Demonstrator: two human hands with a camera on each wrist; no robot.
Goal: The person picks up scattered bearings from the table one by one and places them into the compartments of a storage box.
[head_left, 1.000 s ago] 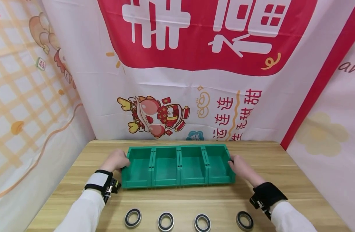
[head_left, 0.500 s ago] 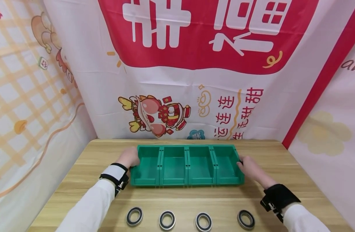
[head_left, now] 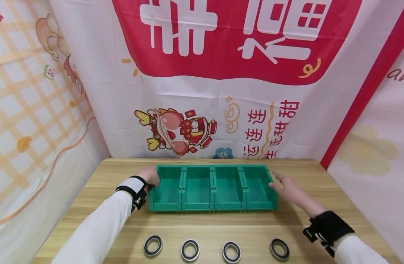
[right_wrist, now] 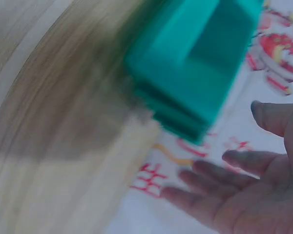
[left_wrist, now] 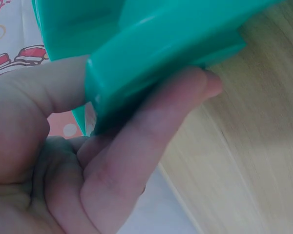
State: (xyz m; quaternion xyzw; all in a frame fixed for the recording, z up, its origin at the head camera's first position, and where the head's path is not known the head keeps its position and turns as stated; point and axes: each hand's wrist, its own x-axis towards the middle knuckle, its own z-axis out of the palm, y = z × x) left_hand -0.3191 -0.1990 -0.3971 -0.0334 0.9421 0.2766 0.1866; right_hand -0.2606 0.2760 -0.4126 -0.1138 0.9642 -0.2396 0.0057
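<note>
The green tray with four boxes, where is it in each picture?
Head view: the green tray sits mid-table, between the left hand and right hand.
Left wrist view: the tray's end fills the top, gripped between thumb and fingers.
Right wrist view: it is at top centre, blurred, apart from the open hand.
Shared landmark: the wooden table.

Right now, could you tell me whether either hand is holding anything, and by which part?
The left hand holds the green bin tray by its left end wall, thumb and fingers pinching the rim. The right hand is open beside the tray's right end, holding nothing.
</note>
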